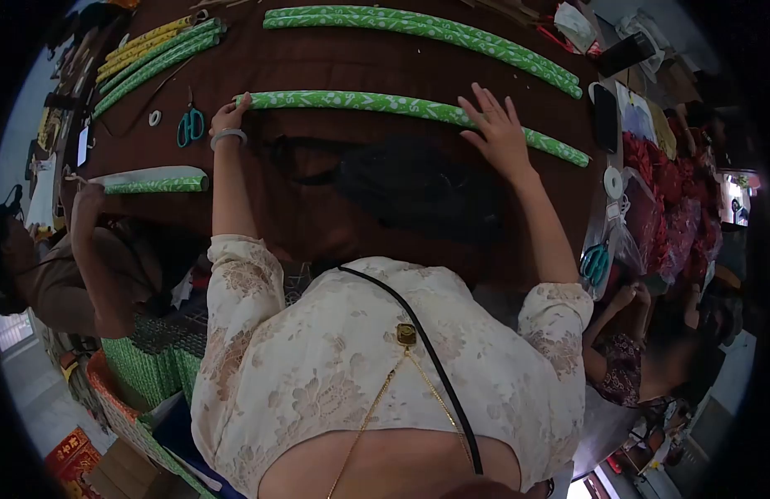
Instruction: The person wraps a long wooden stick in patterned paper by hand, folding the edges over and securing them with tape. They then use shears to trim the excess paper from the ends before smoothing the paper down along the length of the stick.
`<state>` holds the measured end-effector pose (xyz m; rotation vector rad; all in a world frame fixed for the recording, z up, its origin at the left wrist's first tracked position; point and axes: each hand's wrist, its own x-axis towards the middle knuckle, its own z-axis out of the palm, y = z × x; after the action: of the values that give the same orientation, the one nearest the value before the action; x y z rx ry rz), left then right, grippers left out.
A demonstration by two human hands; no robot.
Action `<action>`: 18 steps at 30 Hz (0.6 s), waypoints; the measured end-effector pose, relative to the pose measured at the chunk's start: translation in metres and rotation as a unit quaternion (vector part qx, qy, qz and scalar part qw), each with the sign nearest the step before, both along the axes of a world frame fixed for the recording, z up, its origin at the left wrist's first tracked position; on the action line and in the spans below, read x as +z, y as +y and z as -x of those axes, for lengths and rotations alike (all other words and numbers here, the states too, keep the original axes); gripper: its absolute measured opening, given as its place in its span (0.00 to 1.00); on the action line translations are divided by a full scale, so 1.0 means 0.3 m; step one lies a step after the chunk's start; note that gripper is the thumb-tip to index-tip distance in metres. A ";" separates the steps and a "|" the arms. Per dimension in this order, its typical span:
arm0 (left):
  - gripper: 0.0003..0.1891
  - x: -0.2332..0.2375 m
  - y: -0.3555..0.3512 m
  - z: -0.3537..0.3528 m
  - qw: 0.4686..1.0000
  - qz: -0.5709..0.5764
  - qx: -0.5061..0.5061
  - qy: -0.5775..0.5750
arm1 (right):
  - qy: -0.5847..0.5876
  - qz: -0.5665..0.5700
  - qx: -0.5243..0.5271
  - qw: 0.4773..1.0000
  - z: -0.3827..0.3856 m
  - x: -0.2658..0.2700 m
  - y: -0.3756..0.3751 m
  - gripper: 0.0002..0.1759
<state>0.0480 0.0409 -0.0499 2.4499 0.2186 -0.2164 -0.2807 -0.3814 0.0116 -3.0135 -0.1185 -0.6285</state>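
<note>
A long green roll with a white pattern (360, 101) lies across the brown table in front of me. At its left end, my left hand (229, 118) has its fingers closed on the tip. My right hand (497, 133) rests spread and flat over the roll toward its right side, fingers apart. Farther back on the table lie more long green patterned rolls (426, 29), side by side. Teal-handled scissors (190, 126) and a small roll of tape (154, 118) are to the left of my left hand.
Yellow and green rolls (156, 50) are stacked at the back left. On the left, a co-worker's hand (87, 195) is at a shorter green roll (156, 185). A dark bag (418, 183) lies before me. Right: a black phone (604, 116), another pair of scissors (595, 264), red wrapped goods (672, 191).
</note>
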 end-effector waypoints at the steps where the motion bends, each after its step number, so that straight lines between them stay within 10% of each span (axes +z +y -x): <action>1: 0.42 0.024 -0.015 0.019 1.000 -0.015 0.013 -0.002 | -0.012 0.005 0.014 1.000 -0.032 -0.010 0.018 0.35; 18: 0.41 0.058 -0.040 0.054 0.999 -0.021 0.022 -0.023 | -0.096 0.002 0.055 0.994 -0.073 -0.054 0.028 0.26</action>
<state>0.0320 0.0288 -0.0326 2.4852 0.2604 -0.1379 -0.2587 -0.3730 -0.0046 -2.9187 -0.2938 -0.9059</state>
